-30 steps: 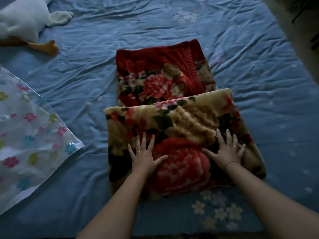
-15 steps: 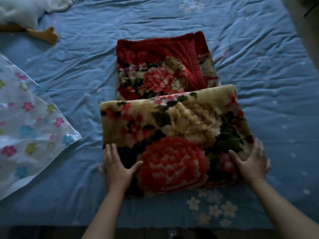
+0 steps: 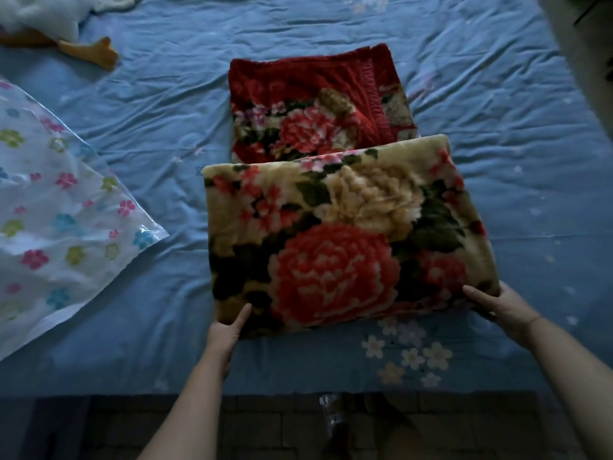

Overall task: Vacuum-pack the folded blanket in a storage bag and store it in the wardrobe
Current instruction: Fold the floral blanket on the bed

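Underneath blanket point(image 3: 331, 244): left hand point(image 3: 225, 333), right hand point(image 3: 504, 308).

Both bare forearms are extended forward. The left hand point(image 3: 228, 330) is placed at the near left corner of the folded blanket point(image 3: 338, 240), thumb on top, fingers tucked out of sight beneath. The right hand point(image 3: 502, 308) is placed likewise at the near right corner.

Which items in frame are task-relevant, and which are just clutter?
Job: folded blanket, held at its near corners by left hand and right hand; flower-print storage bag.
Lying about: plush toy; blue bedsheet. Unclear if separate: red blanket behind.
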A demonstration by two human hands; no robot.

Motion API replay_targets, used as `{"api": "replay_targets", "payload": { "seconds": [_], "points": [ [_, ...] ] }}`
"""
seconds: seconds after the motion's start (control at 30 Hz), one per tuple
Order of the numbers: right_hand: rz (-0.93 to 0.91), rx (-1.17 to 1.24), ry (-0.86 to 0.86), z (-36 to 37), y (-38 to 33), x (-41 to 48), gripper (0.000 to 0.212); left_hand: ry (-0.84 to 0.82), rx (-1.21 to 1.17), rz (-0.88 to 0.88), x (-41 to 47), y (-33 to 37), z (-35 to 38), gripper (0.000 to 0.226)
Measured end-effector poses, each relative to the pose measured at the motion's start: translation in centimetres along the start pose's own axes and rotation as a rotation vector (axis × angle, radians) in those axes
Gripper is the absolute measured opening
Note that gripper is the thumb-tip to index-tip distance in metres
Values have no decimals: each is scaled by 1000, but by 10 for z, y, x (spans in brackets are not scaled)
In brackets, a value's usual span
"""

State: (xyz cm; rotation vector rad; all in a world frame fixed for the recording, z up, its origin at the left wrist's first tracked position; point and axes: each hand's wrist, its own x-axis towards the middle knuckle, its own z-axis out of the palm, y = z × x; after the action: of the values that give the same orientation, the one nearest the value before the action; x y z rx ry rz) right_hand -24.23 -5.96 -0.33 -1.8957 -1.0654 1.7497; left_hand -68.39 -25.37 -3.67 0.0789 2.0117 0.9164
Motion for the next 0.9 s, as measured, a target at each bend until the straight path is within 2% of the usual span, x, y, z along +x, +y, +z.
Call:
{"api": "replay_targets", "payload": {
  "seconds": [0.07,0.13,0.27,0.37,0.5,0.6,0.63,0.77,0.9],
  "points": [
    [-4,-27,77,1,3,1,49,-28,1,-12,-5,-8,-4,61],
    [-28,-32,166,4,7,2,45,-64,-6,-4,-10,-10,-12,57],
    [-115,-56,227,10,6,-4,35,-149,-60,23,-22,2,-23,39],
    [-126,-31,152,8,-8,-18,42,-188,-122,40,-35,9,-28,30],
    [-91,-39,99,-1,-18,-47,40,-103,-206,36,-56,10,-33,20],
    [-64,-84,63,-11,-1,-71,77,-91,-201,37,-77,-4,-47,22],
    [-70,-97,41,-14,9,-81,81,-96,-186,33,-87,-13,-53,23],
    [-107,-134,14,-22,58,-125,43,-133,-191,17,-128,-60,-72,28],
    [-101,-215,-18,-38,98,-166,53,-134,-270,-7,-170,-111,-86,48]
  ]
}}
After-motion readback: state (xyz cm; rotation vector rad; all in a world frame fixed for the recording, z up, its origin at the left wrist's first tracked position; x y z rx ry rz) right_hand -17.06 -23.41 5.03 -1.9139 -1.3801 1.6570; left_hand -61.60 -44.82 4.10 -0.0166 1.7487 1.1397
